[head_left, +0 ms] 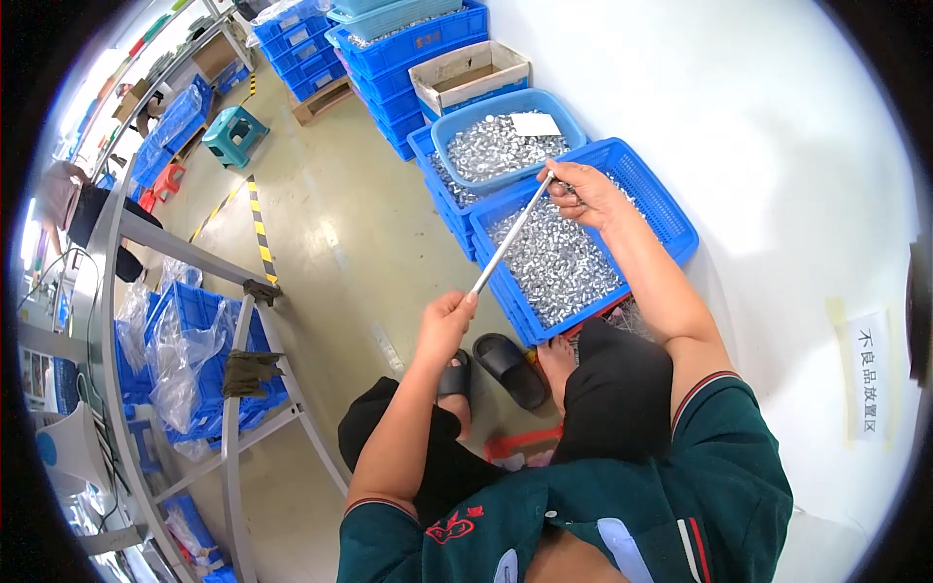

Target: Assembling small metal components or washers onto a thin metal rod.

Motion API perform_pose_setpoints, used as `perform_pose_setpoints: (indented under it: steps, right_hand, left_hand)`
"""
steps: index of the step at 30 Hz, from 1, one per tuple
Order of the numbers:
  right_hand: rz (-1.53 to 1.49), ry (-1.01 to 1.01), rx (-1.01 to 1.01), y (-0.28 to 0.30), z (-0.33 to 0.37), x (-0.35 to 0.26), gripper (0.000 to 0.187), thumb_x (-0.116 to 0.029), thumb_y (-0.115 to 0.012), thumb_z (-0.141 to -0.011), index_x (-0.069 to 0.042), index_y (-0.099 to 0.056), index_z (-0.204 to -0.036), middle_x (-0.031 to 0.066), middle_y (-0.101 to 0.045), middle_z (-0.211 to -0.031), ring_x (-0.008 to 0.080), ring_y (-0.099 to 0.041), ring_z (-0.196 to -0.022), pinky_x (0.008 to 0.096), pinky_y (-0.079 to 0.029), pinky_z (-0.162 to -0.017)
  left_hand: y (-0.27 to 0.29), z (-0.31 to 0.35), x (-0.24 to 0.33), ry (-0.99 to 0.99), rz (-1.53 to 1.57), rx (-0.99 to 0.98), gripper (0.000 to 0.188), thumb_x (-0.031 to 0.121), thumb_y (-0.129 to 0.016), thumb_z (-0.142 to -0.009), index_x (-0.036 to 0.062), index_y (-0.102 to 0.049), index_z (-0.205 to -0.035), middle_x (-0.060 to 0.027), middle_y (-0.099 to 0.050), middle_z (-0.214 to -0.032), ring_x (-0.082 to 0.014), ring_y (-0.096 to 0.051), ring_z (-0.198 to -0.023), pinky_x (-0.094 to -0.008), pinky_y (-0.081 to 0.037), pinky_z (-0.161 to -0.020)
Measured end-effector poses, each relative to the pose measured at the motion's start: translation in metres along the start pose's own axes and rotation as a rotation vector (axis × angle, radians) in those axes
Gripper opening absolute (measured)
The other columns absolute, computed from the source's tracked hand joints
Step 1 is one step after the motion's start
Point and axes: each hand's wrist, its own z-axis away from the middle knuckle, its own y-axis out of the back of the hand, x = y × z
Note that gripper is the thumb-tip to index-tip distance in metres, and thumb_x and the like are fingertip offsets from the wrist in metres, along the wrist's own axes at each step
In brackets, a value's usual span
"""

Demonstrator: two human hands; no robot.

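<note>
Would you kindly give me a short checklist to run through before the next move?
1. Left hand gripping the rod's lower end: ok.
2. Right hand holding its upper end: ok.
3. Metal parts inside the blue crate: ok.
4. Right foot in its slipper: not ok; bare, beside it.
5. Anything else tucked in the right hand's curled fingers: cannot tell clearly.

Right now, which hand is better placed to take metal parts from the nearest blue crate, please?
Probably the right hand: both hold the rod, but it appears over the metal parts in the blue crate, while the left hand is left of it.
</note>
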Motion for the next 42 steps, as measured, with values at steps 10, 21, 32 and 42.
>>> perform_pose_setpoints:
  steps: [10,21,32,42]
  right_hand:
    - [-0.034,0.137,-0.018,0.0,-0.003,0.003,0.028,-0.024,-0.055,-0.087,-0.001,-0.053,-0.101,-0.0026,-0.044,-0.063,0.0025,-0.036,-0.047,0.0146,-0.026,-0.036]
    - [0.233,0.017,-0.014,-0.033,0.0,0.019,0.022,-0.025,-0.061,-0.083,-0.004,-0.062,-0.089,-0.0034,-0.044,-0.061,0.0022,-0.035,-0.043,0.0157,-0.02,-0.035]
    - [-0.229,-0.223,0.088,0.014,-0.015,0.033,0.022,-0.003,-0.05,-0.08,0.004,-0.049,-0.101,0.0084,-0.049,-0.079,0.0066,-0.04,-0.052,0.0153,-0.029,-0.034]
    - [-0.264,-0.144,0.064,0.028,-0.017,0.033,0.027,-0.025,-0.058,-0.084,-0.001,-0.051,-0.097,0.0023,-0.049,-0.07,0.0039,-0.036,-0.046,0.0144,-0.026,-0.033]
  left_hand:
    - [-0.003,0.002,0.017,0.159,0.248,-0.15,0.031,0.031,-0.05,-0.088,0.0104,-0.043,-0.067,0.0089,-0.028,-0.049,-0.0011,-0.02,-0.038,-0.0195,-0.014,-0.035]
    - [-0.007,0.003,0.016,0.148,0.31,-0.124,0.03,0.031,-0.049,-0.089,0.0116,-0.042,-0.067,0.009,-0.029,-0.049,-0.0007,-0.021,-0.037,-0.0188,-0.014,-0.034]
    - [-0.004,-0.003,0.009,0.146,0.233,-0.032,0.031,0.032,-0.05,-0.088,0.0125,-0.042,-0.066,0.0091,-0.031,-0.048,-0.0007,-0.022,-0.036,-0.0186,-0.015,-0.033]
    - [-0.005,-0.003,0.008,0.1,0.19,-0.034,0.032,0.033,-0.05,-0.088,0.0124,-0.042,-0.064,0.0094,-0.03,-0.048,-0.0008,-0.022,-0.037,-0.019,-0.015,-0.033]
